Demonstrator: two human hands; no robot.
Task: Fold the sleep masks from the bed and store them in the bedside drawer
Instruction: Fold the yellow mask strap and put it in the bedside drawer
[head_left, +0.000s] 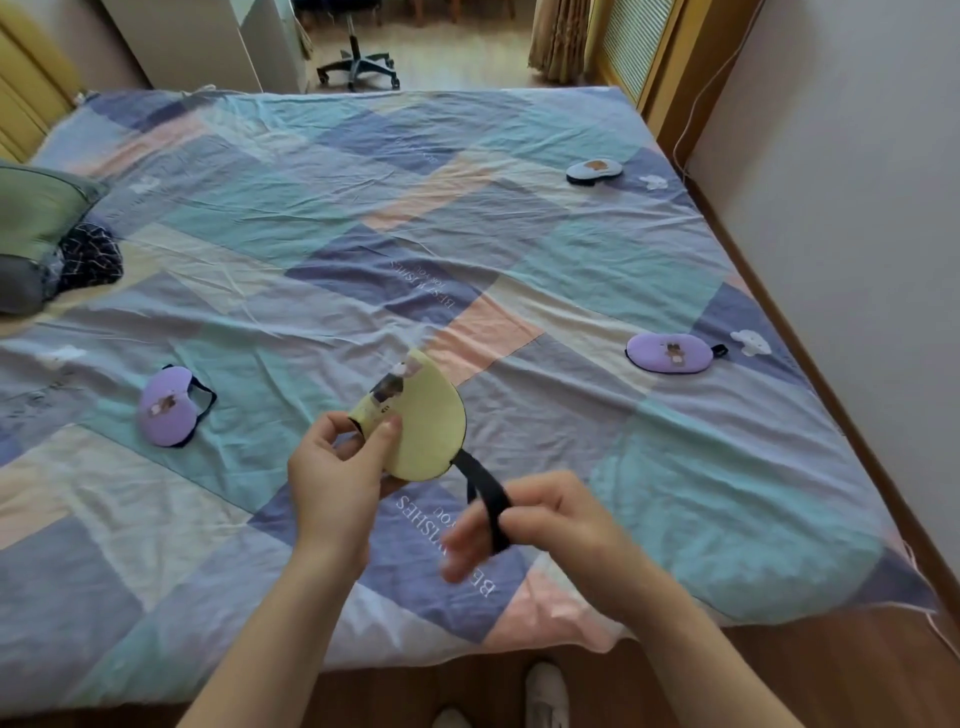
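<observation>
A yellow sleep mask (423, 415), folded in half, is pinched at its folded edge by my left hand (337, 467) above the bed. Its black elastic strap (488, 493) hangs out to the right and runs through the fingers of my right hand (540, 519), which is blurred. Three other masks lie flat on the bedspread: a purple one (169, 405) at the left, a purple one (670, 353) at the right, and a pale blue one (594, 170) far right near the bed's top corner. No drawer is in view.
The patchwork bedspread (311, 208) covers the whole bed. A green pillow (36, 208) and dark patterned cloth (88, 257) lie at the left edge. A wall runs along the right side. An office chair base (358, 67) stands beyond the bed. My shoes (543, 696) are on the wooden floor.
</observation>
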